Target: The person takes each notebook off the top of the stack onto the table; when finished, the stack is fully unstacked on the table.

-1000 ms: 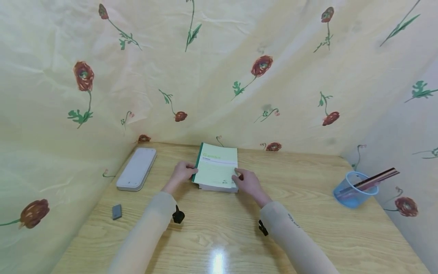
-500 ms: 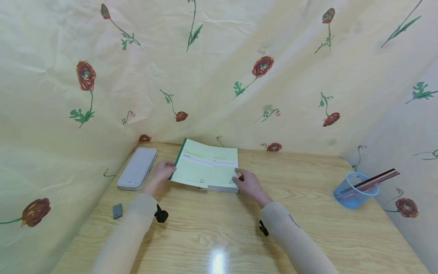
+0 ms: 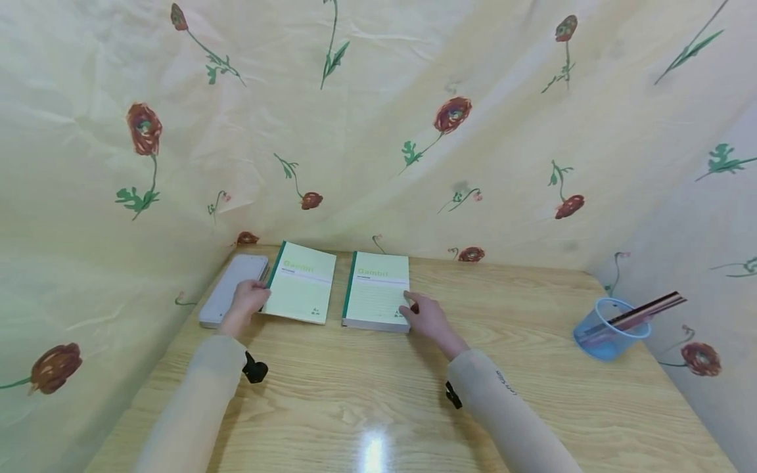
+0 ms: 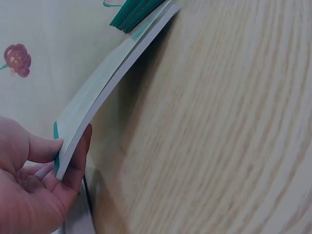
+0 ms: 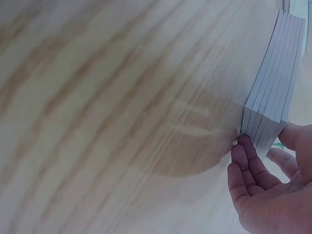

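Note:
In the head view my left hand (image 3: 250, 297) pinches a pale green notebook (image 3: 303, 279) by its dark green spine. The left wrist view shows the thumb on the cover and fingers beneath, with the held notebook (image 4: 100, 92) bent and its spine side raised off the table. To its right lies a neat stack of matching notebooks (image 3: 378, 289). My right hand (image 3: 427, 314) holds that stack at its right edge. Seen from the right wrist, the thumb lies at the top of the stack (image 5: 273, 73) and the fingertips touch its side low down, near the tabletop.
A white flat case (image 3: 233, 289) lies at the far left, partly behind my left hand. A blue mesh pen cup (image 3: 609, 335) with long dark sticks stands at the right. Behind the wooden table (image 3: 378, 381) hangs a flowered curtain (image 3: 378, 131).
My left hand has carried the top notebook leftward off the stack, and now a gap separates the two. My right hand has stayed at the stack's edge. The left arm now hides the small grey block.

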The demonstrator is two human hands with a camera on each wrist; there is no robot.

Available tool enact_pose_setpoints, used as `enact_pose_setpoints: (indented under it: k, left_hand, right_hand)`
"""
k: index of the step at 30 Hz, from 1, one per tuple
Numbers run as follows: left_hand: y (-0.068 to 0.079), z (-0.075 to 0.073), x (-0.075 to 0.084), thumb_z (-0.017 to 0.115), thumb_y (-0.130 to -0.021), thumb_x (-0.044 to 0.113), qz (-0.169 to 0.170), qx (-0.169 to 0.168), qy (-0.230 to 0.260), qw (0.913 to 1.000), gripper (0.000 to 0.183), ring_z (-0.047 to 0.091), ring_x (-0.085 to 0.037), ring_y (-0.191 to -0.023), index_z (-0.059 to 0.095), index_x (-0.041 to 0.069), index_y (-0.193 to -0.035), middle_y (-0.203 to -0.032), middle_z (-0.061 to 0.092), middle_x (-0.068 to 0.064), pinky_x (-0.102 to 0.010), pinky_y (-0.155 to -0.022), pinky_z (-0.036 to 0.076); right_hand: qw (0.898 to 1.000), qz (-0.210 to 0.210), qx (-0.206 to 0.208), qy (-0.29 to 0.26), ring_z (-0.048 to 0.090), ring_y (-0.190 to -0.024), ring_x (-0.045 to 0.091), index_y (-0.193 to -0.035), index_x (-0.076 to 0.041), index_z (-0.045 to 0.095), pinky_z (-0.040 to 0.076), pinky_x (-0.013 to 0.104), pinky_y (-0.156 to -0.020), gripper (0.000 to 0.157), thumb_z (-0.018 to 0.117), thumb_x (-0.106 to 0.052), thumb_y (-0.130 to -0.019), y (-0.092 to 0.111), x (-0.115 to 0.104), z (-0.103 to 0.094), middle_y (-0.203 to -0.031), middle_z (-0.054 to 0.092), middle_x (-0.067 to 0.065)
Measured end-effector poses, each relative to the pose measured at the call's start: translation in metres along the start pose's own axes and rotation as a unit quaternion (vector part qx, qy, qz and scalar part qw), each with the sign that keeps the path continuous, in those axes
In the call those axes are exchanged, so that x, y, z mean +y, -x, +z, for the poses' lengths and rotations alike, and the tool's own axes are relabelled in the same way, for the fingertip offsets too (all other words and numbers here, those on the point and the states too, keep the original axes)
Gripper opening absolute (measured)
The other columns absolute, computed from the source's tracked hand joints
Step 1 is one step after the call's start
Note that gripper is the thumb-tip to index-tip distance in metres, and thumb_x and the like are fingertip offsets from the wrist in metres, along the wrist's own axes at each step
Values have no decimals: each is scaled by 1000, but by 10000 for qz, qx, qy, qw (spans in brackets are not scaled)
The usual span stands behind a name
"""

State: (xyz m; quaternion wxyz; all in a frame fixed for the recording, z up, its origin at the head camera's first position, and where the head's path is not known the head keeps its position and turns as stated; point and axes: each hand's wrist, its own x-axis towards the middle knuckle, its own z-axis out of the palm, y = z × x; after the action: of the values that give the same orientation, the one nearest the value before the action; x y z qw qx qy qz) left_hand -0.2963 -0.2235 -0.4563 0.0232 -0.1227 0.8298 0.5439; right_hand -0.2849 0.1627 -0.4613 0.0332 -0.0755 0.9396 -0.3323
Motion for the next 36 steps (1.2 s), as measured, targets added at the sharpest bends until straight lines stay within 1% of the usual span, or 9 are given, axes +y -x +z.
enact_pose_setpoints:
  k: [5,11,14,17,21,24,27,32,36]
  left_hand:
    - [0,5,-3,47,-98,4,-121,-100,3,9999,43,43,-45,-127,42,-18,-135,-136,45,-35,-52,-107,37]
    - [0,11,-4,48,-97,5,-20,-133,-313,9994,42,46,-46,-125,45,-19,-132,-133,48,-36,-51,-104,40]
    - [1,12,-5,50,-96,5,65,-154,-442,9989,40,50,-45,-119,47,-19,-128,-127,51,-35,-50,-99,44]
    - [2,13,-5,52,-95,5,198,-103,-675,9975,36,55,-42,-108,51,-18,-122,-117,56,-32,-47,-90,49]
    - [4,15,-3,54,-95,8,293,98,-1187,9925,34,58,-40,-103,56,-16,-119,-114,60,-30,-46,-86,50]
    - [4,17,-1,56,-96,13,243,180,-1558,9873,37,58,-41,-108,57,-13,-122,-119,60,-30,-49,-91,47]
    - [5,19,1,62,-94,18,217,128,-1843,9825,44,57,-43,-112,56,-13,-125,-124,59,-30,-51,-93,45]
    - [9,22,5,69,-90,21,38,52,-2019,9794,54,54,-43,-116,52,-12,-130,-131,54,-31,-53,-94,44]
    - [11,24,6,69,-89,19,-74,64,-2135,9769,53,55,-41,-111,53,-13,-128,-129,55,-31,-52,-91,45]
  right_hand:
    - [10000,-45,9,33,53,-75,19,-144,0,48,44,31,-65,49,61,-21,-101,0,-2,0,-90,60,8]
    - [9999,-119,6,2,51,-69,17,-144,0,49,43,29,-60,50,62,-20,-100,-1,-2,2,-83,58,7]
    - [9999,-154,34,-11,51,-68,18,-143,1,49,43,29,-60,49,62,-19,-100,-2,0,3,-81,58,7]
    - [9997,-226,78,6,51,-69,18,-142,2,50,43,30,-61,49,62,-18,-100,-2,0,3,-81,58,7]
    - [9994,-320,123,53,50,-69,18,-142,4,50,42,30,-62,48,62,-17,-100,-2,1,3,-79,57,7]
    - [9993,-338,119,68,49,-68,18,-142,4,50,41,31,-61,48,61,-17,-100,-2,1,3,-78,56,7]
    - [9994,-319,105,79,49,-68,18,-142,4,49,41,30,-61,48,61,-17,-100,-2,2,3,-77,55,6]
    - [9994,-295,76,143,48,-67,17,-143,4,49,40,30,-60,48,60,-17,-101,-1,2,2,-75,55,6]
    - [9993,-308,61,191,47,-66,17,-143,4,48,39,31,-61,49,60,-18,-101,-1,1,2,-74,53,5]
